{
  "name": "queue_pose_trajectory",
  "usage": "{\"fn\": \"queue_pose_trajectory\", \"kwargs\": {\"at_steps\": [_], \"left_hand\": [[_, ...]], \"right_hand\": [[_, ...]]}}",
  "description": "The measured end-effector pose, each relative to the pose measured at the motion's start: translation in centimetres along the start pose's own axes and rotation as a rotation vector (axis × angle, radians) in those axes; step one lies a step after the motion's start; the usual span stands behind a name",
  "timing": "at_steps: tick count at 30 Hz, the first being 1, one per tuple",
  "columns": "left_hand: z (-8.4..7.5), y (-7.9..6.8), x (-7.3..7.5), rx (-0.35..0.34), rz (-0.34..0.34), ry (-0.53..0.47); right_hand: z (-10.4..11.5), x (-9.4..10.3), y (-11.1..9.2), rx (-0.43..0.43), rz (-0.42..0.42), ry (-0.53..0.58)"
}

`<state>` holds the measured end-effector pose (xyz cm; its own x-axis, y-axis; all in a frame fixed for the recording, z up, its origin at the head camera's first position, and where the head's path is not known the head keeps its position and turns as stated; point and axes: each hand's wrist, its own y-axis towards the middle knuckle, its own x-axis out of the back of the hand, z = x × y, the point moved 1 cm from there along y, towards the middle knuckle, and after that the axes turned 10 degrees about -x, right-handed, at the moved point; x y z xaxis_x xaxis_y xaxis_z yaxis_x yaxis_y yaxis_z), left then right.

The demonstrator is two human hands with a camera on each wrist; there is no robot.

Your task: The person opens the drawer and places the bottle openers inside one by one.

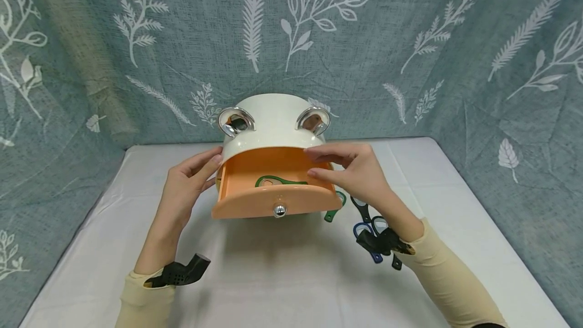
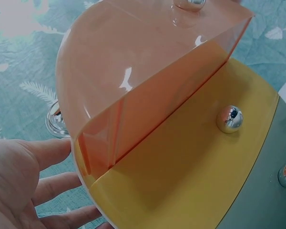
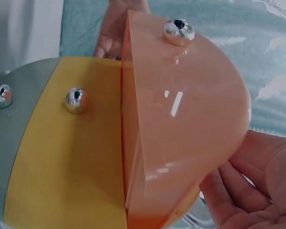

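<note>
A rounded white cabinet (image 1: 273, 130) with two silver ring-shaped fittings on top has its orange drawer (image 1: 255, 202) pulled out. Inside the drawer lies a green loop-ended tool (image 1: 273, 180), partly hidden by the drawer front. My left hand (image 1: 184, 183) rests its fingertips on the cabinet's left side, the thumb at the edge by the drawer; the left wrist view shows the fingers spread along the rim. My right hand (image 1: 357, 168) is at the drawer's right side, thumb and fingers apart, fingertips over its right end. Nothing shows between them.
Below the orange drawer are a closed yellow drawer (image 2: 181, 157) and a grey-green one (image 2: 262, 191), each with a silver knob. Green (image 1: 334, 206), black (image 1: 362, 209) and blue (image 1: 363, 229) loop-ended tools lie on the white cloth (image 1: 273, 277) near my right wrist. A patterned curtain (image 1: 196, 29) hangs behind.
</note>
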<state>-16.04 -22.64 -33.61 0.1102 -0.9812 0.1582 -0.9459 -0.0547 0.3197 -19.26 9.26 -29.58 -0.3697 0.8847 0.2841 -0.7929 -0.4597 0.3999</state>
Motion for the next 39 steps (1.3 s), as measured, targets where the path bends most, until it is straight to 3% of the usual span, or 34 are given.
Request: {"fn": "queue_pose_trajectory", "kwargs": {"at_steps": [9,15,19,25,30,39], "left_hand": [[-0.1,-0.1,-0.1,0.003,0.002,-0.007],[0.0,0.0,-0.1,0.004,0.001,-0.008],[0.1,0.1,-0.1,0.005,0.004,-0.012],[0.0,0.2,0.0,0.021,0.007,-0.008],[0.0,0.3,0.1,0.019,0.005,-0.009],[0.2,0.4,0.0,0.002,0.006,-0.034]], "right_hand": [[0.5,1.5,-1.4,-0.041,-0.113,0.013],[1.9,2.4,-2.9,-0.081,-0.212,-0.051],[1.5,3.5,-4.1,-0.130,-0.272,-0.058],[-2.1,5.9,-6.4,-0.299,-0.353,-0.071],[-5.8,7.4,-8.2,-0.377,-0.380,-0.116],[-11.5,10.2,-10.2,-0.490,-0.357,-0.331]]}}
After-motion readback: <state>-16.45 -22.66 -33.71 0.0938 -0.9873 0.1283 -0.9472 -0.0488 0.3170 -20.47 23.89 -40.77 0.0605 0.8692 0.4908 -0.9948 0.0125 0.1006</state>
